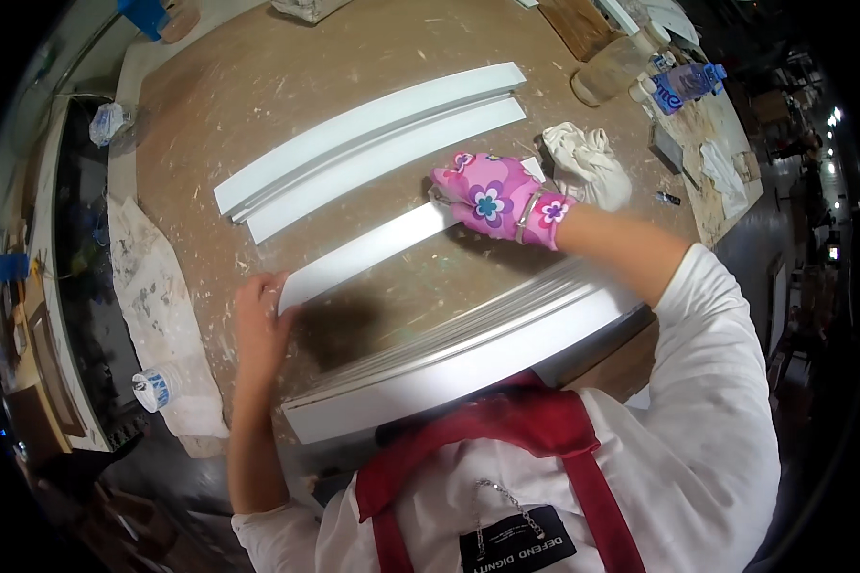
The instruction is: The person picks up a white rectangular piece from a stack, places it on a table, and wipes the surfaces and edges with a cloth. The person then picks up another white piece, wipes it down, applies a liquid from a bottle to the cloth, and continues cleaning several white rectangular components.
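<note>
A long, thin white strip (368, 250) slants across the middle of the worktable (177, 115). My bare left hand (262, 311) grips its left end between thumb and fingers. Toward its other end, my right hand (492, 201), in a pink glove printed with flowers, is closed over the strip. Something small and greyish shows at the glove's fingertips, but I cannot make out what it is. Nearest my body lies a stack of similar white strips (468, 358), several deep. Beyond the held strip are a white strip (373, 119) and a second white strip (382, 172), side by side.
A crumpled cream cloth (588, 164) lies just right of my gloved hand. Farther right stand a cloudy jar (613, 72) and a water bottle (683, 86), near a dark grey block (667, 148). Along the left edge are a stained cloth (158, 286) and a white cup (153, 389).
</note>
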Available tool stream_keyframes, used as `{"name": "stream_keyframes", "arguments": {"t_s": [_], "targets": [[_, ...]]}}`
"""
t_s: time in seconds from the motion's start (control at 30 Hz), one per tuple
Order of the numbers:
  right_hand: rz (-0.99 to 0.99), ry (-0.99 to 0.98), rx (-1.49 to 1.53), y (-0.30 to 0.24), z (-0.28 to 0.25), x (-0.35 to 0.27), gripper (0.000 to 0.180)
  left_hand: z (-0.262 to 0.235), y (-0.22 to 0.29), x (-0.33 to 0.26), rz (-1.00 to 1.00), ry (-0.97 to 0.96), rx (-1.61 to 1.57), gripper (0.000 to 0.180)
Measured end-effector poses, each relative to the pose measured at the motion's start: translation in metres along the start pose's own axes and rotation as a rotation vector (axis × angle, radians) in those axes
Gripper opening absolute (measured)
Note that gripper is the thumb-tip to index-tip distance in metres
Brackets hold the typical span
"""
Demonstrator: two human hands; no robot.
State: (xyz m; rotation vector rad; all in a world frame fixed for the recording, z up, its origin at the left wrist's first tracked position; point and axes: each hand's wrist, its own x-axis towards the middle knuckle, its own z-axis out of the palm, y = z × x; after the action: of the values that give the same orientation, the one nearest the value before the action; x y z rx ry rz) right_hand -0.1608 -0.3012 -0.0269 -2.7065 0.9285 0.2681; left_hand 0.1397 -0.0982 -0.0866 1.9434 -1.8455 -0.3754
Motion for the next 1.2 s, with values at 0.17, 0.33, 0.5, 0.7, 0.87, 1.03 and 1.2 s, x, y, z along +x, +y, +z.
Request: {"name": "stream_keyframes", "arguments": {"t_s": [0.17, 0.33, 0.5, 0.7, 0.87, 1.03, 1.2], "targets": [[0.094, -0.017, -0.072, 0.023, -0.003, -0.002, 0.03, 0.002, 0.006, -0.002, 0.008, 0.041, 0.014, 0.045], [0.048, -0.017, 0.021, -0.008, 0.008, 0.006, 0.029, 0.002, 0.007, -0.002, 0.02, 0.044, 0.024, 0.044], [0.126, -0.004, -0.02, 0.031, -0.008, -0.003, 0.027, 0.001, 0.012, -0.003, 0.001, 0.057, 0.052, 0.043], [0.017, 0.082, 0.046, 0.021, 0.024, 0.014, 0.026, 0.0, 0.011, -0.004, -0.002, 0.057, 0.064, 0.04], [0.287, -0.024, -0.169, 0.09, 0.001, -0.014, 0.028, 0.001, 0.013, -0.003, -0.035, 0.033, 0.023, 0.043], [0.114, -0.004, -0.057, 0.029, 0.003, -0.008, 0.029, 0.002, 0.012, -0.008, -0.059, 0.022, 0.034, 0.045], [0.366, -0.079, -0.094, 0.087, -0.013, -0.023, 0.032, 0.001, 0.013, -0.007, -0.061, 0.002, 0.057, 0.045]]}}
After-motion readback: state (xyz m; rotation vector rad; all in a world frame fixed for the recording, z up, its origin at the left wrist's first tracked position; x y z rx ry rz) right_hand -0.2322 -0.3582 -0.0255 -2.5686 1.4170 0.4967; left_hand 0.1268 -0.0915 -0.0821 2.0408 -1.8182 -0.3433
